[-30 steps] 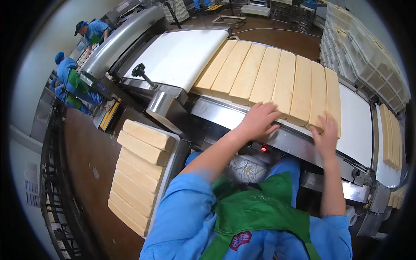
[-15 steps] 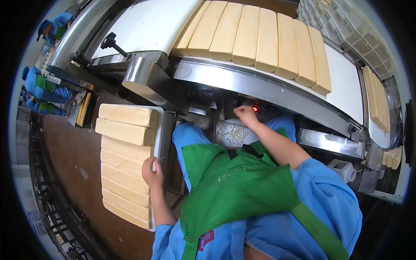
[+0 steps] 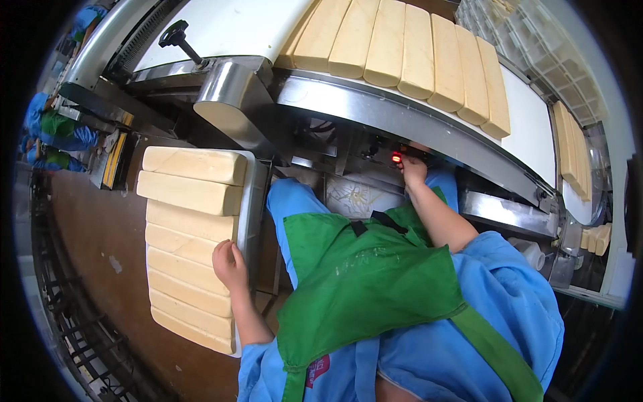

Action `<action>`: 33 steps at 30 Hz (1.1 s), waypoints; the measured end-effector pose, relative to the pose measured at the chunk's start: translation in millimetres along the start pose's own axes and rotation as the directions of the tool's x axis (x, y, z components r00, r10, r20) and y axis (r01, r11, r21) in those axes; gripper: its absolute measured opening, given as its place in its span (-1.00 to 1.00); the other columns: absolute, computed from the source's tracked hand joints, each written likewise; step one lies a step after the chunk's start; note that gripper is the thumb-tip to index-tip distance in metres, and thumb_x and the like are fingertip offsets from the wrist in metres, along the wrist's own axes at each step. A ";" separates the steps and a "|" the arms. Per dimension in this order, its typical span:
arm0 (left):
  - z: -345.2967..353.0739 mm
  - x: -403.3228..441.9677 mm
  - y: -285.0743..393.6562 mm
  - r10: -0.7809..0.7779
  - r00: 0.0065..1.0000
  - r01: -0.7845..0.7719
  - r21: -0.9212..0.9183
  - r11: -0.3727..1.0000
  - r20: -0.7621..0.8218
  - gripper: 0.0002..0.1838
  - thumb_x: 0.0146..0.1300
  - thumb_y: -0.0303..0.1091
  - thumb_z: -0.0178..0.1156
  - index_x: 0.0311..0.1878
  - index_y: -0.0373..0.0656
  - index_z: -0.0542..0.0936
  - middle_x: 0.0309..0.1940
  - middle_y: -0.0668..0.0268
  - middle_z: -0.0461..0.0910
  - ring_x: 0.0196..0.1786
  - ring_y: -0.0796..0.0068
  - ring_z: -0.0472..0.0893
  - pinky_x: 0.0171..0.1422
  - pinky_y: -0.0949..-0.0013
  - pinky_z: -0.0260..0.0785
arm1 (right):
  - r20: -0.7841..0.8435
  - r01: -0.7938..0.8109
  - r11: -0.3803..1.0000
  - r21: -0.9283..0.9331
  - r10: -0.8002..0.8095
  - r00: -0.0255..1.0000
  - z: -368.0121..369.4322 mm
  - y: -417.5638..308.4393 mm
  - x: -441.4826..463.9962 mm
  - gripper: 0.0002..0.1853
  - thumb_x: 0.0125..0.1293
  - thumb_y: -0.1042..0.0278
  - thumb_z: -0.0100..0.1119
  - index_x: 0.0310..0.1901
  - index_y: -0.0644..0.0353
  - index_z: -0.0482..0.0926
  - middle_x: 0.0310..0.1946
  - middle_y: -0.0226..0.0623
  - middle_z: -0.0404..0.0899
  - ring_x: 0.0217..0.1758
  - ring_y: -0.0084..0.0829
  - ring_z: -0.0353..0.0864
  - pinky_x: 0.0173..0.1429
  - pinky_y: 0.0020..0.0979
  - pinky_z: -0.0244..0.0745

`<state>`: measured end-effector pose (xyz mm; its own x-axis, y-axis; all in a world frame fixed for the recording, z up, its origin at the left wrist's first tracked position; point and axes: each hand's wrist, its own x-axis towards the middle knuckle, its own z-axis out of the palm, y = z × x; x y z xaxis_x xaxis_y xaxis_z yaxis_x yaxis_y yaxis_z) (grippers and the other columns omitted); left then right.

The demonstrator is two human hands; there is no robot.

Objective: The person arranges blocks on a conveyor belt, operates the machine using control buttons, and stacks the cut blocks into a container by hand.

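My right hand (image 3: 414,173) reaches under the conveyor, its fingers curled together at a small red-lit switch (image 3: 396,158). The fingertips appear to touch the switch, though the exact contact is partly hidden. My left hand (image 3: 230,265) lies by the inner edge of a white tray (image 3: 252,194), its thumb apart from the fingers, against the ends of the long pale-yellow blocks (image 3: 191,258). These blocks lie side by side in the tray, two of them higher than the rest. More pale-yellow blocks (image 3: 418,57) stand in a row on the white conveyor belt (image 3: 218,30) above.
A metal rail (image 3: 375,110) edges the conveyor in front of me. A rounded steel housing (image 3: 231,100) and a black-knobbed handle (image 3: 175,35) stand at its left. White crates (image 3: 536,47) are stacked at far right. Co-workers (image 3: 57,127) are at the left edge.
My right hand has moved right, from left of the red light to the switch itself. My left hand stays at the tray's inner edge, its thumb now more apart. The view has shifted slightly.
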<state>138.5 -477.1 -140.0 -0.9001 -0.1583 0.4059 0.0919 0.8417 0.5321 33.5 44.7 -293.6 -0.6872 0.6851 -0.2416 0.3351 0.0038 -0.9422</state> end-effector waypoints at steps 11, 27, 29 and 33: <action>7.4 1.9 0.0 -0.016 0.999 0.016 -0.008 1.000 0.031 -0.91 0.20 -0.49 0.20 -0.24 -0.27 0.60 -0.15 0.12 0.60 -0.06 0.14 0.55 0.06 0.22 0.40 | -0.205 0.179 0.916 -0.359 -0.264 0.942 -45.1 23.0 24.5 -0.74 0.27 0.23 0.29 -0.36 0.32 0.62 -0.60 -0.36 0.56 -0.61 -0.57 0.45 -0.51 -0.44 0.33; 13.0 17.4 2.3 0.035 0.999 -0.036 0.052 0.998 0.010 -0.87 0.13 -0.50 0.22 -0.23 -0.23 0.62 -0.14 0.12 0.59 -0.03 0.11 0.55 0.09 0.17 0.39 | -0.162 0.006 0.923 -0.386 -0.074 0.984 -48.2 -0.6 12.9 -0.67 0.29 0.15 0.13 -0.44 0.28 0.62 -0.52 -0.13 0.63 -0.48 -0.22 0.61 -0.33 -0.17 0.43; 17.8 35.1 9.6 0.078 0.995 -0.073 0.066 0.995 -0.068 -0.85 0.06 -0.50 0.24 -0.24 -0.22 0.61 -0.19 0.12 0.58 -0.06 0.09 0.55 0.06 0.16 0.39 | -0.172 0.037 0.966 -0.255 -0.083 0.982 -43.6 0.8 9.4 -0.61 0.32 0.09 0.19 -0.51 0.25 0.54 -0.63 -0.33 0.54 -0.62 -0.54 0.48 -0.51 -0.44 0.34; 25.3 86.6 29.2 0.088 0.989 -0.066 0.181 0.981 -0.117 -0.80 0.00 -0.44 0.32 -0.27 -0.19 0.58 -0.26 0.13 0.52 -0.11 0.07 0.50 -0.01 0.12 0.35 | 0.055 0.004 1.000 -0.022 -0.003 0.998 -29.5 -16.6 -20.7 -0.72 0.38 0.19 0.15 -0.39 0.24 0.57 -0.61 -0.41 0.51 -0.64 -0.61 0.38 -0.52 -0.54 0.28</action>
<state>52.5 -453.1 -108.1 -0.8323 -0.1429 0.5355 0.0725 0.9298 0.3608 61.2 51.9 -266.1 -0.7229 0.6437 -0.2511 0.3459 0.0225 -0.9380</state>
